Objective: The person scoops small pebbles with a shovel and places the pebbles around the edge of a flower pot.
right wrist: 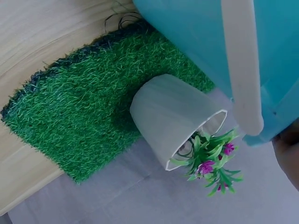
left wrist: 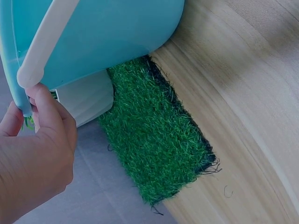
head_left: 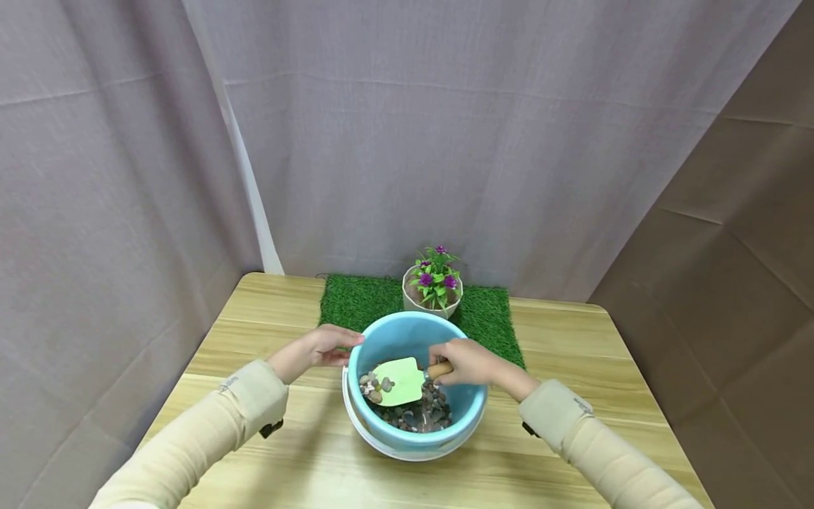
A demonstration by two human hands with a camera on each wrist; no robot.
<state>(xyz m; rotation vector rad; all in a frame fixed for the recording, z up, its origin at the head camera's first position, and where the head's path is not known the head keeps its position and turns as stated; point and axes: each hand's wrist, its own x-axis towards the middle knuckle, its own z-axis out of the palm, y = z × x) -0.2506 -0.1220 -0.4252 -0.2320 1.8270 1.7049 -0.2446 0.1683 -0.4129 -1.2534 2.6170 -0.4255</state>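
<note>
A light-blue bucket (head_left: 407, 326) with a white handle (left wrist: 49, 39) stands on the table, pebbles (head_left: 439, 410) lying at its bottom. At its left rim my left hand (head_left: 331, 345) pinches the edge between thumb and fingers, beside the handle's pivot. My right hand (head_left: 467, 364) grips the wooden grip (head_left: 440, 369) of a garden trowel with a pale green blade (head_left: 402, 382). The blade is inside the bucket, with a few stones at its left end. In the right wrist view only a dark part of the right hand (right wrist: 287, 149) shows at the bucket's rim.
Behind the bucket, a white pot (right wrist: 173, 112) with purple-flowered plant (head_left: 437, 277) stands on a green artificial turf mat (head_left: 362, 300). The wooden table (head_left: 559, 424) extends to both sides. Grey curtain (head_left: 483, 141) hangs behind it, brown cloth (head_left: 731, 283) at the right.
</note>
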